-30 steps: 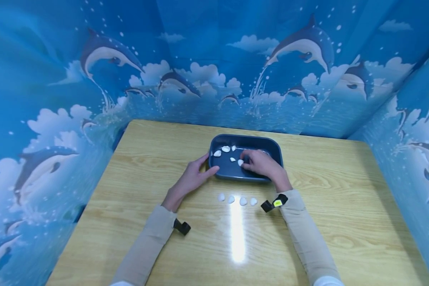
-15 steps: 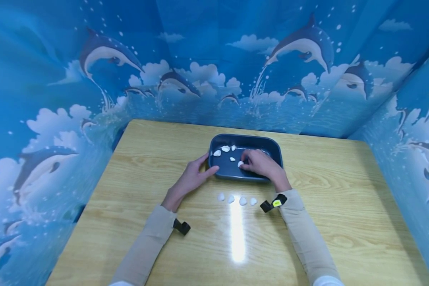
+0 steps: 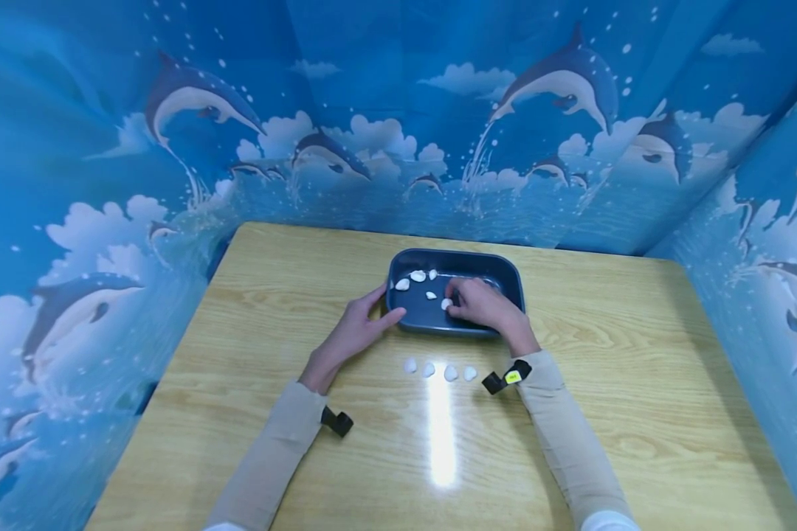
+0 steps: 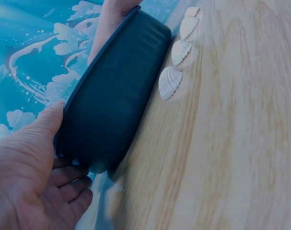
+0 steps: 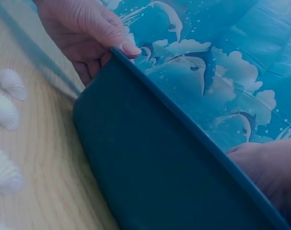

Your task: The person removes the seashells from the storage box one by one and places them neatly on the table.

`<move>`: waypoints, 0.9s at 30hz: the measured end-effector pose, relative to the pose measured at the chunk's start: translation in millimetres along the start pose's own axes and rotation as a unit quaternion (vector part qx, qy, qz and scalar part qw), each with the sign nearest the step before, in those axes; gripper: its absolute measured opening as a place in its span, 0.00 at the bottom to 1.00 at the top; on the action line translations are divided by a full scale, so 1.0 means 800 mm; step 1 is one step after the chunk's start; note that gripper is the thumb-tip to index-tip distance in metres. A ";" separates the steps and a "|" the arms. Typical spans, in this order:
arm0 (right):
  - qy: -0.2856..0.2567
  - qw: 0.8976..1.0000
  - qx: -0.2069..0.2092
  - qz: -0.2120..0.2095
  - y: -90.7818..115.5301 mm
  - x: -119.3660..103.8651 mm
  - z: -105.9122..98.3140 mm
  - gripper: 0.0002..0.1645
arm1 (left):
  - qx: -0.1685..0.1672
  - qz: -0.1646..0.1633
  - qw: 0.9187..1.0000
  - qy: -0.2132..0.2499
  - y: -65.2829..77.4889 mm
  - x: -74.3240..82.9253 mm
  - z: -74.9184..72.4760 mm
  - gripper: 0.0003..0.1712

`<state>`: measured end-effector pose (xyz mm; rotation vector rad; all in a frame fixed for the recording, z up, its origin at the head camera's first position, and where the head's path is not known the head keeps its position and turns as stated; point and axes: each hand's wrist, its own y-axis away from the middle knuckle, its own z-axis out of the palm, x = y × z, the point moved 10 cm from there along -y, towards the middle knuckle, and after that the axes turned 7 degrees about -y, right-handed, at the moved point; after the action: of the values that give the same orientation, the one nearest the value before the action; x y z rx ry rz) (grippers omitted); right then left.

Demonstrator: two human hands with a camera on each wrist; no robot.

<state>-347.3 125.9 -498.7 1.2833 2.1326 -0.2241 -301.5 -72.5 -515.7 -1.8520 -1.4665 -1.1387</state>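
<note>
Left hand point(image 3: 355, 328): curled on the tray's point(image 3: 465, 263) end; press gently so nothing slides.
Right hand point(image 3: 485, 304): inside, finger and thumb pinching a white shell point(image 3: 445, 304); squeeze softly.
Loose shells point(image 3: 402, 284): inside too; don't bump them.
Shell row point(image 3: 429, 369): on the counter point(image 3: 305, 273), near side.

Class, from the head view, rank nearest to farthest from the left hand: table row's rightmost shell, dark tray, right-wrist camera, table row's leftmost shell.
1. Dark tray, touching the left hand.
2. Row's leftmost shell, near side of the tray.
3. Row's rightmost shell, opposite end.
4. Right-wrist camera, farther right.
</note>
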 end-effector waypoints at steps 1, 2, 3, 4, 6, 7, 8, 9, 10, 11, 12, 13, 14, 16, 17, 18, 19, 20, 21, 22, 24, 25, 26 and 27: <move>-0.001 1.000 0.000 0.000 0.000 0.000 0.000 0.12 | 0.000 0.001 1.000 0.000 0.000 0.000 0.000 0.45; -0.001 1.000 -0.001 0.000 0.001 0.000 -0.001 0.12 | 0.001 0.002 1.000 0.001 0.000 0.001 0.000 0.45; -0.002 1.000 -0.002 0.001 0.001 0.000 -0.001 0.12 | 0.001 0.003 1.000 0.001 0.000 0.001 0.000 0.45; -0.002 1.000 -0.003 0.003 0.001 0.001 -0.001 0.13 | 0.001 0.005 1.000 0.002 0.000 0.001 0.000 0.45; -0.002 1.000 -0.006 0.007 0.002 0.002 -0.001 0.13 | 0.001 0.006 1.000 0.003 0.000 0.001 0.000 0.44; -0.001 1.000 -0.006 0.009 0.002 0.002 -0.001 0.13 | 0.001 0.005 1.000 0.002 0.000 0.001 0.000 0.44; -0.001 1.000 -0.007 0.010 0.001 0.002 -0.001 0.13 | 0.002 0.004 1.000 0.002 0.000 0.001 0.000 0.45; 0.000 1.000 -0.007 0.011 0.001 0.002 -0.002 0.13 | 0.002 0.004 1.000 0.002 0.000 0.000 0.000 0.45; 0.000 1.000 -0.006 0.012 0.001 0.002 -0.002 0.13 | 0.002 0.005 1.000 0.002 0.000 0.000 -0.001 0.45; -0.001 1.000 -0.005 0.013 0.000 0.002 -0.002 0.13 | 0.002 0.006 1.000 0.002 0.000 0.000 -0.001 0.45; -0.002 1.000 -0.004 0.015 0.000 0.002 -0.002 0.14 | 0.001 0.006 1.000 0.002 0.000 0.000 -0.001 0.45; -0.003 1.000 -0.006 0.017 -0.001 0.002 -0.001 0.14 | 0.001 0.007 1.000 0.000 0.000 -0.001 -0.002 0.45; -0.004 1.000 -0.007 0.016 -0.002 0.002 0.000 0.14 | 0.001 0.007 1.000 0.000 0.000 -0.001 -0.002 0.45; -0.007 1.000 -0.009 0.017 -0.003 0.002 0.002 0.15 | -0.001 0.007 1.000 -0.002 0.001 -0.002 -0.003 0.45; -0.008 1.000 -0.009 0.017 -0.004 0.002 0.003 0.15 | 0.000 0.006 1.000 -0.005 0.001 -0.003 -0.003 0.45; -0.009 1.000 -0.010 0.018 -0.004 0.003 0.005 0.15 | -0.001 0.006 1.000 -0.007 0.001 -0.003 -0.004 0.45; -0.008 1.000 -0.012 0.018 -0.004 0.003 0.006 0.16 | -0.001 0.006 1.000 -0.009 0.001 -0.003 -0.004 0.45; -0.008 1.000 -0.011 0.019 -0.004 0.003 0.005 0.16 | -0.002 0.007 1.000 -0.010 0.001 -0.002 -0.003 0.45; -0.010 1.000 -0.011 0.022 -0.003 0.004 0.005 0.16 | -0.003 0.009 1.000 -0.011 0.001 -0.001 -0.003 0.45; -0.010 1.000 -0.012 0.024 -0.002 0.005 0.005 0.16 | -0.005 0.011 1.000 -0.011 0.000 0.000 -0.002 0.45; -0.011 0.999 -0.013 0.027 -0.001 0.006 0.004 0.16 | -0.007 0.012 1.000 -0.008 0.000 0.001 0.000 0.45; -0.013 0.999 -0.013 0.027 -0.001 0.006 0.003 0.16 | -0.007 0.011 1.000 -0.006 0.000 0.002 0.000 0.45; -0.015 0.999 -0.011 0.027 0.000 0.005 0.002 0.16 | -0.006 0.011 1.000 -0.004 0.000 0.002 0.000 0.45; -0.016 1.000 -0.011 0.024 0.000 0.005 0.001 0.15 | -0.005 0.010 1.000 -0.002 0.000 0.003 0.001 0.45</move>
<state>-348.0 128.7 -501.4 1.3091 2.0694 -0.1988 -301.2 -71.0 -514.2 -1.8728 -1.4450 -1.1347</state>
